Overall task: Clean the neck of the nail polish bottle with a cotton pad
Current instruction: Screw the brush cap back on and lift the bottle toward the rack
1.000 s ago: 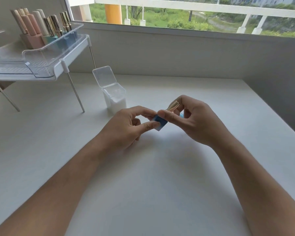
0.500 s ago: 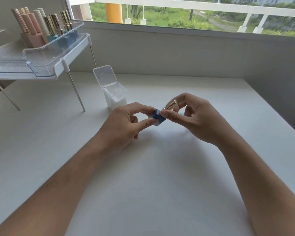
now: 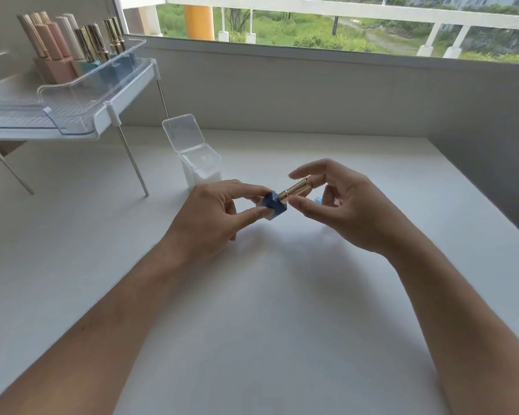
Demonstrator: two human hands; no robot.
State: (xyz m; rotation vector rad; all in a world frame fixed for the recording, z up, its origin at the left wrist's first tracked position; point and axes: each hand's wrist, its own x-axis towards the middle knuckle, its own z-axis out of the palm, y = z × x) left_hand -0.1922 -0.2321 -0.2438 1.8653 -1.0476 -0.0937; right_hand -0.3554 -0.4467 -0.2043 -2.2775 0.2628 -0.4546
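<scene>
The left grip (image 3: 213, 214) pinches the blue bottle (image 3: 273, 205) by its body between thumb and fingertips, tilted above the surface (image 3: 252, 295). The right grip (image 3: 342, 205) lightly pinches the gold cap (image 3: 295, 189) between thumb and 1 finger, index lifted clear. The cap looks seated on the neck, so the step in hand is likely unscrewing. Next the right grip must twist the cap off while the left grip holds firm, then fetch a pad (image 3: 206, 176) from the open box (image 3: 182, 131) just beyond the left grip.
</scene>
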